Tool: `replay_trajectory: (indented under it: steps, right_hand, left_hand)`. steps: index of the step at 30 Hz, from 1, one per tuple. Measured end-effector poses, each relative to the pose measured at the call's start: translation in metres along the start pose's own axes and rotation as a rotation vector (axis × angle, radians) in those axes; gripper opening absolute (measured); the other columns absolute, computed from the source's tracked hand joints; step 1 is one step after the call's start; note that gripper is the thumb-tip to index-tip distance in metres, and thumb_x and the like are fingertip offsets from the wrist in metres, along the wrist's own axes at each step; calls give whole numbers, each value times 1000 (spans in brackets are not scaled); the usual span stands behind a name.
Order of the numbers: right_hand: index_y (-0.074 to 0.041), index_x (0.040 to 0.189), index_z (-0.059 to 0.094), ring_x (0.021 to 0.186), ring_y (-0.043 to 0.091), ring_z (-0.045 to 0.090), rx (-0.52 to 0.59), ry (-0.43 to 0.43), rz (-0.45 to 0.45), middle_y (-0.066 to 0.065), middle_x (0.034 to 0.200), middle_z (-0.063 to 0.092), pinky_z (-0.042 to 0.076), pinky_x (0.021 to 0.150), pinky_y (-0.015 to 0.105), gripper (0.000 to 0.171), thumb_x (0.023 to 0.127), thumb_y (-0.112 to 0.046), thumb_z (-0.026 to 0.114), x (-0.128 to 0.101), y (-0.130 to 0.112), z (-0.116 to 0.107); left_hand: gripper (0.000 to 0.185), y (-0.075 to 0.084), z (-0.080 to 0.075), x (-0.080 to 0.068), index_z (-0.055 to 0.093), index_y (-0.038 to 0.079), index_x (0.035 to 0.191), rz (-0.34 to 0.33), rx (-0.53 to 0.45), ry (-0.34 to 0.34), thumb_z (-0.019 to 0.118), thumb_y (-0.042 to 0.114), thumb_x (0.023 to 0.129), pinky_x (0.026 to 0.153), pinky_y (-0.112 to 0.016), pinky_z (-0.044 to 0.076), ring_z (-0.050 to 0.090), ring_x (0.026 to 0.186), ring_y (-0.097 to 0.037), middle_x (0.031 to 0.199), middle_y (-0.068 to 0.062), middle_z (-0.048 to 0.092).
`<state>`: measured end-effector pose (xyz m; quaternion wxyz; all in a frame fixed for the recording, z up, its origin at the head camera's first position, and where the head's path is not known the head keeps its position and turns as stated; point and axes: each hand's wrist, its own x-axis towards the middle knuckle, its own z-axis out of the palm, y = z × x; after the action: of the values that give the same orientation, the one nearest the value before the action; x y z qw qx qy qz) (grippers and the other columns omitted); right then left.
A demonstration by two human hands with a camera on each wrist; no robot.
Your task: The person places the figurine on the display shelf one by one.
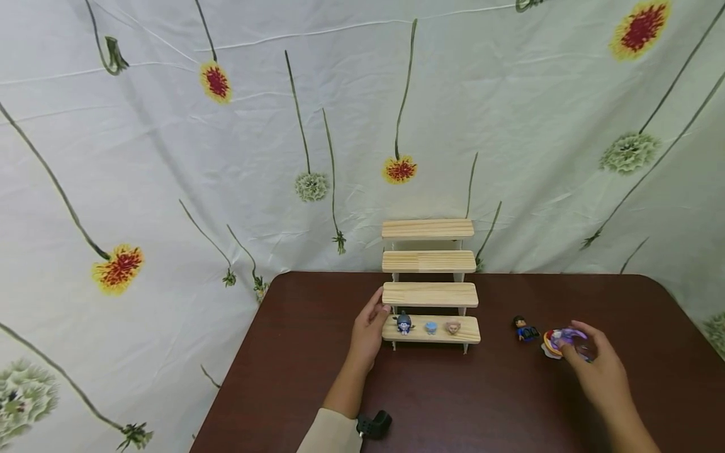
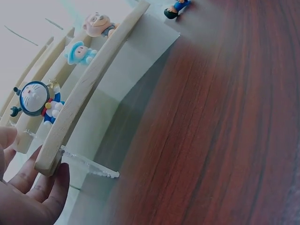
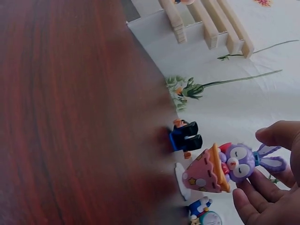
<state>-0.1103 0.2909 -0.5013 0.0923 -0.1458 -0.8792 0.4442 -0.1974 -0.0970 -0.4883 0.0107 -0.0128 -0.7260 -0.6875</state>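
A four-step wooden shelf (image 1: 430,294) stands on the dark brown table (image 1: 453,402). On its lowest step are a blue round-headed figure (image 1: 403,323), a small light blue figure (image 1: 431,327) and a pinkish figure (image 1: 452,326). My left hand (image 1: 376,314) rests with fairly straight fingers (image 2: 42,187) against the left end of the lowest board (image 2: 89,89). To the right, my right hand (image 1: 578,343) curls around a purple bunny figure in a pink dress (image 3: 220,166), which stands on its white base. A dark-haired figure in blue (image 1: 525,329) lies just left of it.
Another small blue-and-white figure (image 3: 206,215) sits by the bunny's base. A floral cloth (image 1: 340,157) hangs behind the table. A black strap piece (image 1: 374,425) shows at my left wrist. Bare tabletop stretches in front of the shelf.
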Motion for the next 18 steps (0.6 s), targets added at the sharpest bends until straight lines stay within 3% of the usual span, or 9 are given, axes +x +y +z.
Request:
replay_trajectory:
  steps: [2,6,9,11,13,14,16,17,18]
  right_hand:
    - [-3,152,39,120,48,54,5,-12,7,34,143,49,37,65,3,63,102,-35,59,1,2,1]
    - [-2,152,38,121,51,53,5,-28,13,36,142,49,39,65,4,63,102,-35,59,3,4,2]
    - [-3,151,41,114,44,60,-24,-23,8,36,141,51,41,64,5,61,102,-34,59,4,4,2]
    - [-3,150,42,108,33,65,-30,-27,9,37,141,51,41,63,6,60,102,-34,59,4,6,1]
    - [-3,149,45,95,6,65,-45,-19,1,36,140,53,42,63,6,59,101,-34,60,5,7,1]
    - [-3,148,45,97,8,66,-42,-19,-4,36,140,53,42,63,6,58,101,-34,60,6,8,1]
    - [-3,147,46,90,-9,57,-53,-22,-5,35,139,54,42,63,7,58,101,-36,61,7,9,1]
    - [-3,147,47,94,0,63,-56,-21,-9,35,139,54,41,63,7,58,101,-35,61,8,10,2]
    - [-2,146,48,94,-1,63,-63,-21,-11,35,138,55,41,63,7,57,101,-36,61,8,11,2]
  left_hand:
    - [53,-1,0,1,45,14,154,-5,-7,-1,59,17,103,86,-30,48,59,93,-16,116,-23,67]
    - [52,-3,0,2,45,17,154,-19,-3,-3,58,18,104,87,-32,48,59,95,-16,118,-22,68]
    - [51,-1,-1,2,45,19,154,-25,6,-4,58,20,104,88,-32,48,59,95,-15,119,-21,68]
    - [51,-1,0,3,46,21,154,-25,12,-4,57,21,104,88,-32,48,60,95,-14,118,-19,68]
    - [50,0,0,3,46,21,153,-20,16,-2,57,21,104,87,-32,48,59,93,-14,115,-18,68]
    - [50,1,0,3,45,21,154,-17,17,-1,57,21,105,87,-32,48,59,93,-14,114,-17,68]
    - [50,0,1,3,46,22,153,-16,17,6,57,21,105,87,-32,48,59,92,-14,112,-15,68]
    - [50,1,2,3,46,23,153,-18,20,9,57,22,105,87,-32,48,59,92,-15,112,-14,68]
    - [50,0,2,3,46,23,153,-19,18,10,57,22,105,87,-32,48,59,92,-15,112,-15,68]
